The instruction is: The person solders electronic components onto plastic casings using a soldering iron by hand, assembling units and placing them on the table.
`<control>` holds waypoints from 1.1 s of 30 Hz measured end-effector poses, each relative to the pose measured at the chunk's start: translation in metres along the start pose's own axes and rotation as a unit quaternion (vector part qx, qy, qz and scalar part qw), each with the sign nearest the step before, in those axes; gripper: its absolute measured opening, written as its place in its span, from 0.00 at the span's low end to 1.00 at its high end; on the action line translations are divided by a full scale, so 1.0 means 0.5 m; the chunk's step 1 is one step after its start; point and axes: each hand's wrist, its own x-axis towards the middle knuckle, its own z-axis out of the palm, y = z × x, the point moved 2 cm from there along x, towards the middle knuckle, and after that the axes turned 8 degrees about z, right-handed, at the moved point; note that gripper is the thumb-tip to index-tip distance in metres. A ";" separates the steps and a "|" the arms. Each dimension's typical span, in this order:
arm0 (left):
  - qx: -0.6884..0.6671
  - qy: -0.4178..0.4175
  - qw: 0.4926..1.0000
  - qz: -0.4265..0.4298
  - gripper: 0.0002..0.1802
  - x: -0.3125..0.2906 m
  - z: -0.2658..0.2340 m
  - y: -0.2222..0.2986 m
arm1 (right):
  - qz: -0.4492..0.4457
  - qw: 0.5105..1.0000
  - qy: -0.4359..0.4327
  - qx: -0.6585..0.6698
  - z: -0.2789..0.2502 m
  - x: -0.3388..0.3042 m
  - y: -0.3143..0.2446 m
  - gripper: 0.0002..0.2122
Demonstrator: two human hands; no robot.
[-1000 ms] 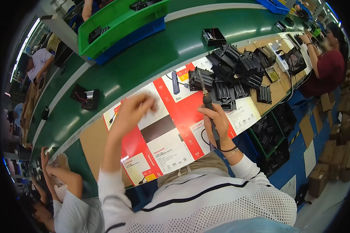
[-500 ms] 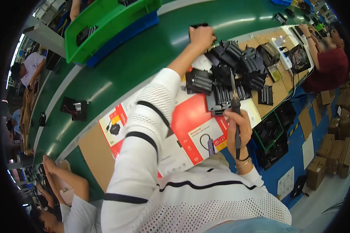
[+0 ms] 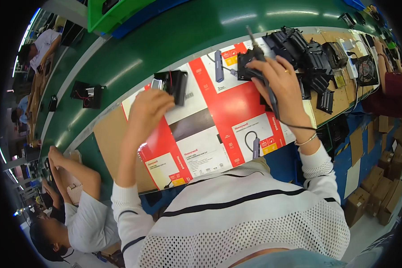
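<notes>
Heaped black holders (image 3: 317, 62) crowd the right hand (image 3: 285, 87), clasping one soldering iron (image 3: 272, 99); left hand (image 3: 151, 108) pinches one wired case (image 3: 180, 85); second case (image 3: 78, 91) lies leftward

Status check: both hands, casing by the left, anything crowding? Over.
Left hand at black casing, grip partly hidden. Right hand gripping soldering iron, pointing forward. Casing's wires showing, over printed sheet. Piled black parts crowd right hand.

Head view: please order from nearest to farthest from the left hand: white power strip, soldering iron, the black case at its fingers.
1. Black case: at the left hand.
2. Soldering iron: to the right, in the right hand.
3. White power strip: farther right.
</notes>
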 end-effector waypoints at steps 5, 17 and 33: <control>-0.014 -0.020 0.999 -0.022 0.08 -0.096 0.013 0.014 | 0.002 0.984 -0.102 -0.144 0.027 0.010 -0.013 0.19; 0.063 0.172 0.977 -0.108 0.05 -0.050 0.071 0.016 | 0.027 0.990 -0.063 -0.125 0.060 0.011 -0.016 0.20; -0.110 0.173 0.968 -0.143 0.05 -0.062 0.073 0.028 | 0.174 0.923 -0.059 0.338 0.055 -0.007 -0.127 0.23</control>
